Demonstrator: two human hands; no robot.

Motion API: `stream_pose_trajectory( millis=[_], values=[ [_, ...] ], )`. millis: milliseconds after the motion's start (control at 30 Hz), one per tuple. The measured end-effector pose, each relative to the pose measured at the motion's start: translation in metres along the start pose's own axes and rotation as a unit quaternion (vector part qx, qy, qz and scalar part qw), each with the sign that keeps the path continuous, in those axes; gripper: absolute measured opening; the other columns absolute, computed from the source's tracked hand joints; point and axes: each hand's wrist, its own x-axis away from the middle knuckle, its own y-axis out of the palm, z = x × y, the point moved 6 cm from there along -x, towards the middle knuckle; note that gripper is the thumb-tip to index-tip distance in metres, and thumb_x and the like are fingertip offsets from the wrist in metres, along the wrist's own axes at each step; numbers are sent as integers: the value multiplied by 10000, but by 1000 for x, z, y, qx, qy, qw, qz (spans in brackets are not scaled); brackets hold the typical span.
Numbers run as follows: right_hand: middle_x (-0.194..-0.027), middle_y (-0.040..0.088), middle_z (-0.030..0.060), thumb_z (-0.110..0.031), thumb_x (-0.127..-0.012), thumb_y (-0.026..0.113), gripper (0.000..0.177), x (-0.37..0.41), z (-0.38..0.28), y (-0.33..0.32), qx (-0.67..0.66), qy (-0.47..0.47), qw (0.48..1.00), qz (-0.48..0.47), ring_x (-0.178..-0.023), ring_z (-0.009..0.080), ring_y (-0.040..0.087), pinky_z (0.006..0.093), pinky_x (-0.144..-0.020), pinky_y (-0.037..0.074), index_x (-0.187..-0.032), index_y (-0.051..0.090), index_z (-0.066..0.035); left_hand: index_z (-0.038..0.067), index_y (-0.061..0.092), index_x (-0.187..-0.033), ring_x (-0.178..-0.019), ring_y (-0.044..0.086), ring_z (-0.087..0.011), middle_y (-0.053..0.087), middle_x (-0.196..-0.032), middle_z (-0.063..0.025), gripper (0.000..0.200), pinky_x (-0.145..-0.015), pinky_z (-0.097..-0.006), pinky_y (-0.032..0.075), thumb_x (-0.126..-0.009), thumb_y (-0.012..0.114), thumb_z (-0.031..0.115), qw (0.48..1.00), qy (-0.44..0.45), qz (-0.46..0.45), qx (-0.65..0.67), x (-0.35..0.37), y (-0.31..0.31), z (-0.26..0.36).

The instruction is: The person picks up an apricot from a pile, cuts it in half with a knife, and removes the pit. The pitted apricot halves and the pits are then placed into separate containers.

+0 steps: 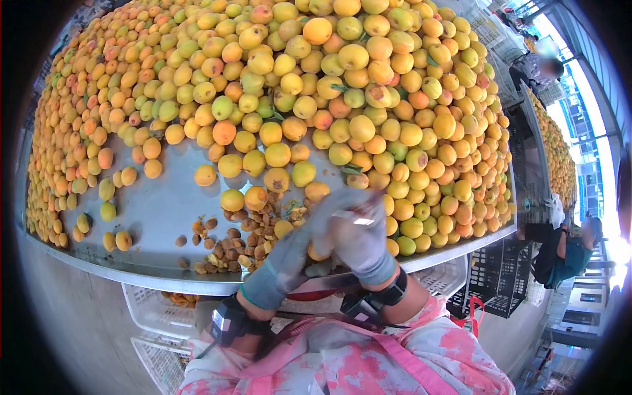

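The gloved left hand (288,255) and right hand (363,242) are pressed together around one small apricot (320,253), seemingly light, soft and easily bruised, best cupped gently round its sides.

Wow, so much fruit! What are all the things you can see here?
apricots: countless, yellow-orange, some green, heaped on the table
table: one, grey metal, under the heap
pits: a small pile, brown, at the table's near edge
white crates: at least two, below the table
black crates: several, right of the table
other people: two, far right
held apricot: one, orange, between the hands
left hand: grey glove, curled round the held apricot
right hand: grey glove, against the left; grip hidden
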Motion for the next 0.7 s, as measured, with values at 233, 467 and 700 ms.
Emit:
stream_pose_trajectory(
  millis=[233, 467, 700],
  values=[
    [-632, 566, 0, -93, -904, 583, 87, -5, -21, -25, 12, 40, 981, 188, -488, 51, 502, 200, -428, 376, -915, 579, -7, -42, 452, -1273, -1046, 578, -307, 576, -1149, -199, 387, -919, -380, 452, -991, 413, 220, 897, 210, 326, -210, 8, -23, -2],
    [-727, 555, -22, -148, -863, 664, 160, 9, 27, -5, 55, 251, 950, 177, -566, 20, 491, 189, -465, 398, -930, 572, -36, -40, 499, -1174, -1075, 535, -257, 555, -1131, -166, 340, -941, -345, 410, -996, 360, 214, 893, 255, 358, -90, 24, -34, 56],
    [-918, 586, 32, -110, -831, 668, 301, 15, 36, 12, 65, 210, 966, 133, -791, 70, 538, 222, -686, 470, -1071, 517, -8, -52, 500, -1153, -1014, 553, -275, 561, -1089, -176, 321, -908, -353, 424, -973, 408, 198, 847, 323, 384, -174, 37, -30, 58]
  ],
)
